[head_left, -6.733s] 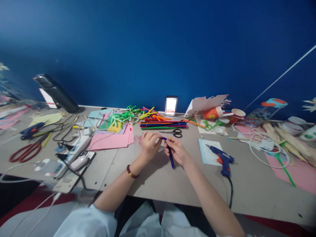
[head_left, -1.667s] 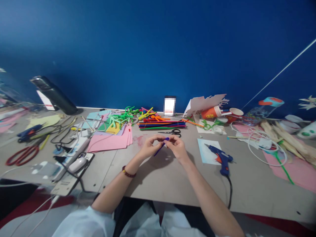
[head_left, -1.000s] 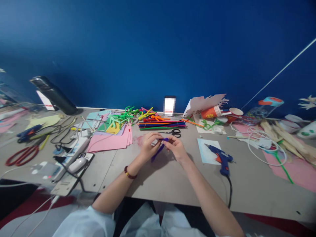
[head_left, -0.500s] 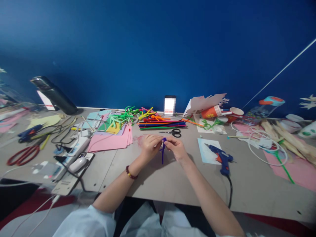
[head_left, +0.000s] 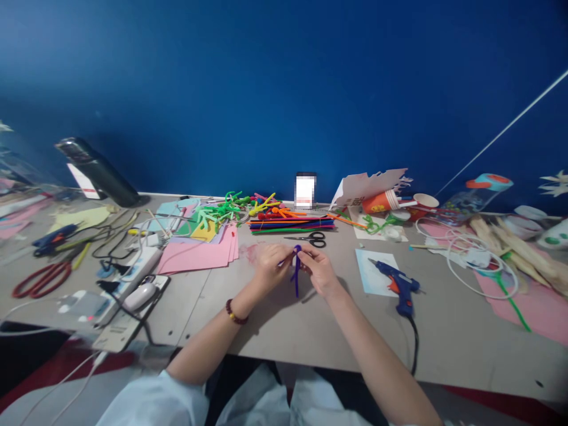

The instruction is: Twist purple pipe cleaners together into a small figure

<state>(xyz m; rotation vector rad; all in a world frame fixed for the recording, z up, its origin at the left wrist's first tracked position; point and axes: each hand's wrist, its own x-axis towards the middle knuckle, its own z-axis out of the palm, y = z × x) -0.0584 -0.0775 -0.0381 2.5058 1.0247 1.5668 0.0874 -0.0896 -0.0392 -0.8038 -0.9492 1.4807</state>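
Between my hands is a purple pipe cleaner (head_left: pixel 297 283), bent at the top, with ends hanging down over the table. My left hand (head_left: pixel 270 263) pinches it from the left, its fingers curled. From the right, my right hand (head_left: pixel 318 269) grips the same piece between thumb and fingers near the bend. Just beyond my hands lie black-handled scissors (head_left: pixel 316 239). Behind the scissors is a bundle of coloured pipe cleaners (head_left: pixel 290 225), with bent green pipe cleaners (head_left: pixel 228 207) heaped to its left.
A blue glue gun (head_left: pixel 399 284) rests partly on light-blue paper at right, its cord trailing off the front edge. Pink paper sheets (head_left: pixel 195 254), a power strip (head_left: pixel 142 263) and red-handled scissors (head_left: pixel 42 281) lie left. Paper cups (head_left: pixel 381 202) and a propped phone (head_left: pixel 305 190) stand at the back.
The purple pipe cleaner's hanging end has shifted slightly right and a second strand shows beside it. Both hands stay in nearly the same place.
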